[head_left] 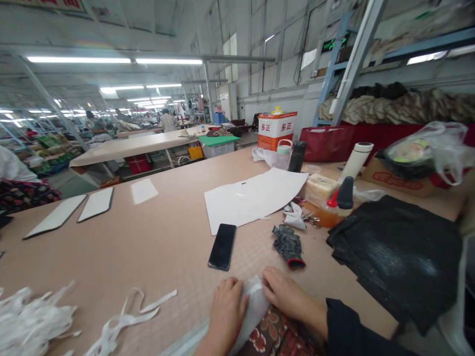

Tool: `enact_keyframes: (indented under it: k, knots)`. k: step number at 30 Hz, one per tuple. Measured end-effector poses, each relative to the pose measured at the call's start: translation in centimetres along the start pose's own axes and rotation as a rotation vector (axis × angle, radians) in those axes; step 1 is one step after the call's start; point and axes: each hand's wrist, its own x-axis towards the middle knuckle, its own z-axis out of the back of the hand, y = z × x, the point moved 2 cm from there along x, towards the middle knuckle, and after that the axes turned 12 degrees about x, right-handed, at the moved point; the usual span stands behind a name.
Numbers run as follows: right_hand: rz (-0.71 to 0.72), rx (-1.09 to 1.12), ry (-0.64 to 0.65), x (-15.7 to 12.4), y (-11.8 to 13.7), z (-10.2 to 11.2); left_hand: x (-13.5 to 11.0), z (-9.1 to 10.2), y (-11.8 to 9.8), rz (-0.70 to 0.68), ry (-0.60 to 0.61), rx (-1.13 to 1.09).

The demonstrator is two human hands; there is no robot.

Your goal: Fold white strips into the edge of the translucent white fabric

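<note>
At the table's near edge, my left hand [227, 312] is closed on the left side of a whitish, translucent sheet [255, 301]. My right hand [285, 292] has its fingers curled on the sheet's right side, near its top edge. The lower part of the sheet lies over a brown flowered cloth [272, 332] at my lap. Just beyond my hands lie a black phone [221, 247] and, to the right, a dark grey knitted glove [288, 246] with a red cuff. My fingers partly hide the sheet's edges.
A large white sheet [252, 195] lies mid-table. White strips [128, 319] are at left, with white panels [95, 203] farther off. To the right are a glue bottle [329, 211], scissors [313, 219], a pale flask [355, 160] and black sheets [397, 252]. A tin [276, 131] stands behind.
</note>
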Motion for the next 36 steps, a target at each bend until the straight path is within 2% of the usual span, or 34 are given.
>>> enact_keyframes:
  k: [3,6,14,16,23,26,30,36]
  knots:
    - [-0.020,0.230,0.051,0.4,-0.2,0.2,1.0,-0.9,-0.6,0.045,-0.023,-0.030]
    - [-0.008,0.423,0.029,1.3,-0.6,-0.3,1.5,-1.4,-0.9,0.093,-0.038,-0.027]
    - [0.061,0.561,-0.029,2.0,-1.3,-1.0,2.0,-2.0,-1.0,0.108,-0.045,-0.100]
    - [0.074,0.536,-0.053,1.9,-1.5,-1.1,2.0,-2.3,-1.0,0.077,-0.053,-0.082]
    - [0.150,0.115,-0.119,2.0,-1.6,-1.8,1.4,-3.4,-1.5,-0.046,-0.170,0.122]
    - [0.161,-0.009,-0.084,2.0,-1.4,-1.5,1.0,-3.7,-1.6,-0.109,-0.211,0.195]
    - [0.172,-0.013,-0.023,2.4,-1.4,-1.1,0.6,-3.8,-1.7,-0.153,-0.174,0.265]
    - [0.104,0.053,0.037,3.4,-1.5,-0.7,0.5,-3.5,-2.1,-0.169,-0.110,0.318]
